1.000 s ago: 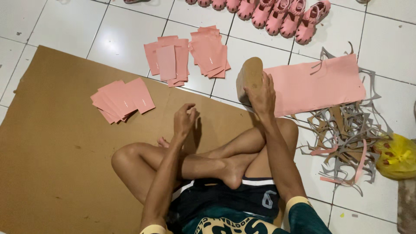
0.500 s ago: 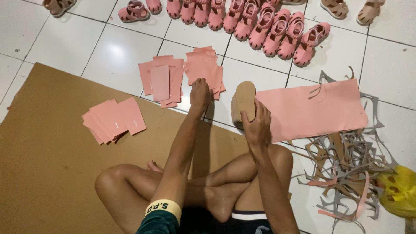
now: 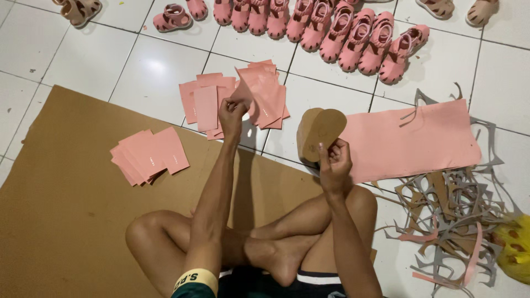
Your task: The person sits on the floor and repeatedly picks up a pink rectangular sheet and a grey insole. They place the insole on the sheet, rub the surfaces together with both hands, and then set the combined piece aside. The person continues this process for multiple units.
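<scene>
The left hand (image 3: 231, 113) pinches one pink sheet (image 3: 255, 91), lifting it clear of its pile on the floor. The right hand (image 3: 333, 161) grips tan sole-shaped cutouts (image 3: 320, 131) upright, beside the large pink sheet (image 3: 411, 139); pink sandals (image 3: 353, 33) line the tiles beyond.

Glossy white floor tiles (image 3: 149, 72), matt brown cardboard sheet (image 3: 66, 221), smooth pink sheet (image 3: 414, 138), plastic-looking sandals (image 3: 364, 38)

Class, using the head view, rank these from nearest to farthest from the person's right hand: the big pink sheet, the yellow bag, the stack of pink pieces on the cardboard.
Measured from the right hand:
1. Big pink sheet, just beside it on the right, on the tiles.
2. Stack of pink pieces, far to the left, on the cardboard.
3. Yellow bag, at the right edge, lower down; only slightly farther than the stack.
</scene>
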